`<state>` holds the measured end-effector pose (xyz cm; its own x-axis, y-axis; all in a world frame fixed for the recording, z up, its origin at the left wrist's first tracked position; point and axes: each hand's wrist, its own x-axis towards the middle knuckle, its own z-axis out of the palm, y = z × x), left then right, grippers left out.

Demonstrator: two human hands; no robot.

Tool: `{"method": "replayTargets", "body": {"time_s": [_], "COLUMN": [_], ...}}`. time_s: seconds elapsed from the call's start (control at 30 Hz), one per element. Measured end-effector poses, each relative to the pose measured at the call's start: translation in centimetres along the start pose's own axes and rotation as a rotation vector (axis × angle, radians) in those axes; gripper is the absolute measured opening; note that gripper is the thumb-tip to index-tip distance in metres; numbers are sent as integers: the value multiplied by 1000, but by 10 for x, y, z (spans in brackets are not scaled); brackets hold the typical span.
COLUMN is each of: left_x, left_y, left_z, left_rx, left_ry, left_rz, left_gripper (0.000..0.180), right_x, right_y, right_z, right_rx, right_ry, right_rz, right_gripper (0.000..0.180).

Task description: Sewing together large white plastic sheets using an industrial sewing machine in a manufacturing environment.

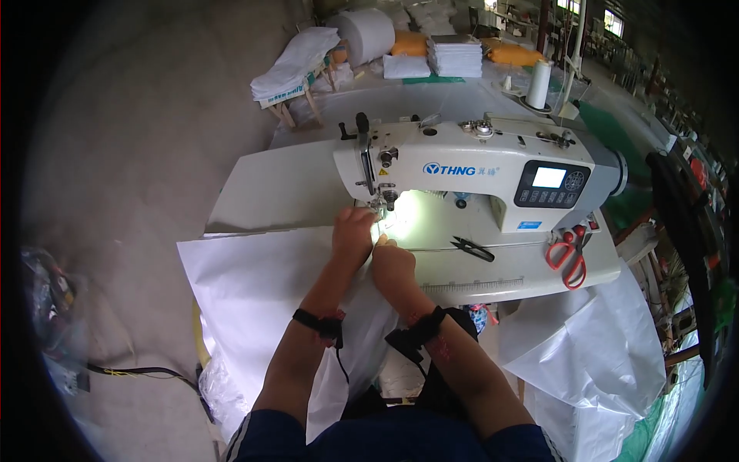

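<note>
Under the needle end of a white sewing machine, both hands work close together beside the bright lamp light. My left hand is closed, its fingertips reaching up to the presser foot and needle; what they pinch is too small to tell. Just to its right and nearer to me, my right hand is closed with thumb and forefinger together. Its pinch points at the needle area, and what it holds is hidden. A large white sheet lies under my left wrist and hangs off the table's front edge.
Black thread snips and red-handled scissors lie on the machine table to the right. More white sheeting hangs at the right. Behind stand a thread cone, stacked white sheets and a large white roll.
</note>
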<state>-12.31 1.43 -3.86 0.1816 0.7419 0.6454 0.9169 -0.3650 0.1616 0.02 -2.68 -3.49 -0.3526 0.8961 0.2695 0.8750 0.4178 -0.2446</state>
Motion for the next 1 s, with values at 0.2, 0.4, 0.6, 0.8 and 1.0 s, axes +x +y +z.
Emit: {"method": "replayTargets", "body": {"time_s": [0.2, 0.4, 0.6, 0.8, 1.0], "left_x": [-11, -7, -12, -12, -9], "left_y": [-2, -1, 6, 0, -5], "left_z": [1, 2, -4, 1, 0], "left_rx": [-69, -117, -126, -136, -184], "left_ry": [-170, -77, -85, -38, -66], "left_rz": [80, 18, -48, -18, -47], "left_gripper": [19, 20, 16, 15, 13], "right_x": [3, 14, 16, 21, 19], "right_y": [1, 3, 8, 8, 5], "right_z": [-3, 0, 6, 7, -4], "right_rx": [79, 100, 122, 155, 206], "right_ry": [-20, -29, -6, -4, -50], "right_rz": [14, 12, -20, -21, 24], "right_gripper": [28, 26, 19, 17, 18]}}
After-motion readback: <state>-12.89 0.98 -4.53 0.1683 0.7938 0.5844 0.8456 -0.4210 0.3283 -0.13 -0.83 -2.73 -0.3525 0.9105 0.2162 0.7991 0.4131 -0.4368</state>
